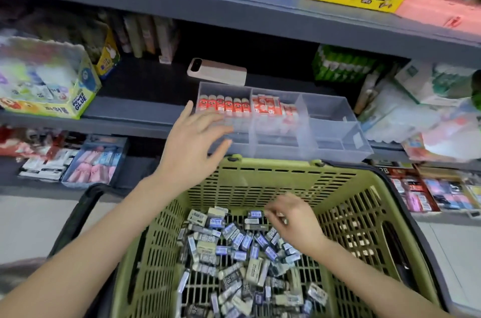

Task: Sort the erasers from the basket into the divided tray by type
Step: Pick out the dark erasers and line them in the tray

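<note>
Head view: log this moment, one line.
left hand: open at clear plastic divided tray | right hand: fingers among wrapped erasers in green plastic basket, grip unclear

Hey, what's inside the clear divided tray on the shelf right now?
In the tray, a row of red erasers lines the back of the left section; more red-and-white ones sit in the middle. The right sections look bare. The left hand hides the left section's near corner.
</note>
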The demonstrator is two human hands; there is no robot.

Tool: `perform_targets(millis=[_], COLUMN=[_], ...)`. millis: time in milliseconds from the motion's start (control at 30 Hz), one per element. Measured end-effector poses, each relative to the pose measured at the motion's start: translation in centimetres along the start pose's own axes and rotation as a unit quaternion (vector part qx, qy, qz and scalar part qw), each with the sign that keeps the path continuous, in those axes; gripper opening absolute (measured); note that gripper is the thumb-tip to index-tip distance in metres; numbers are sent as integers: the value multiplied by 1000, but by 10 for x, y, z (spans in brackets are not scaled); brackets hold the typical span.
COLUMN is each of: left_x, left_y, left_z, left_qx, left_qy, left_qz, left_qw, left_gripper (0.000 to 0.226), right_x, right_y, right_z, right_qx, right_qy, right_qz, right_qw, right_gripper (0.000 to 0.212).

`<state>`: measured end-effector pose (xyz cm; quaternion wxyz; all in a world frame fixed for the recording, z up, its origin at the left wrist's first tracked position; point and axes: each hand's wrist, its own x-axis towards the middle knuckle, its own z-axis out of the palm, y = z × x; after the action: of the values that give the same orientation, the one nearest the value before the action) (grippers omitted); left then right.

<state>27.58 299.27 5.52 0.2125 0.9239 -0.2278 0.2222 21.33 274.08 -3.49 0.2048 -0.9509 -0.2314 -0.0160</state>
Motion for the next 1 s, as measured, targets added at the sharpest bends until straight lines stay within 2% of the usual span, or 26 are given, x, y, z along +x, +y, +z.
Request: perform_targets(millis=[67, 133, 267, 333, 367, 433, 467, 533, 600, 633, 667, 700, 733, 800, 833, 933, 1000], left_x=[-11, -23, -46, -58, -63, -71, -74, -80, -83, -83, -82, -81, -79, -76, -74, -73, -72], left_y=[11, 22, 40, 48, 50, 51, 51, 54, 58, 60, 59, 56, 51, 39, 33, 22, 19], left_z=[1, 1, -4, -5, -4, -1, 1, 6, 11, 12, 12, 10, 7, -3, -9, -23, -26], left_qx=[-8, -23, -86, -143, -186, -267, -286, -328, -403, -431, -438, -426, -421, -456, -485, -569, -606], left_qy=[33, 61, 63, 16, -28, -153, -220, -306, -284, -246, -201, -160, -119, -45, -16, 29, 39], left_qz=[14, 13, -64, -152, -210, -329, -371, -411, -440, -456, -465, -471, -479, -498, -504, -496, -485], left_qw=[999, 998, 992, 978, 959, 893, 856, 793, 750, 739, 743, 756, 761, 736, 714, 655, 629], left_gripper=[21, 17, 15, 14, 15, 22, 31, 48, 45, 39, 31, 23, 18, 14, 14, 15, 18], right_x=[-14, -17, -9, -9, -10, -11, -11, -7, -1, 2, 4, 6, 8, 10, 11, 16, 17], right_y=[16, 27, 31, 24, 19, -1, -16, -48, -71, -78, -81, -81, -78, -72, -72, -86, -94], right_z=[31, 56, 82, 77, 72, 57, 47, 31, 28, 30, 35, 42, 52, 77, 90, 128, 145], right_qx=[-44, -88, -93, -99, -77, 86, 205, 402, 523, 557, 565, 545, 486, 300, 214, 25, -30], right_qy=[-141, -194, -183, -185, -180, -144, -115, -75, -64, -65, -73, -84, -102, -149, -169, -188, -175], right_qz=[100, 148, 194, 195, 192, 197, 201, 185, 163, 165, 171, 181, 192, 187, 162, 90, 85], right_qw=[984, 966, 959, 958, 962, 966, 951, 894, 834, 812, 804, 814, 846, 923, 948, 978, 980], right_gripper=[23, 28, 28, 32, 36, 37, 31, 16, 11, 12, 13, 15, 20, 37, 49, 75, 75])
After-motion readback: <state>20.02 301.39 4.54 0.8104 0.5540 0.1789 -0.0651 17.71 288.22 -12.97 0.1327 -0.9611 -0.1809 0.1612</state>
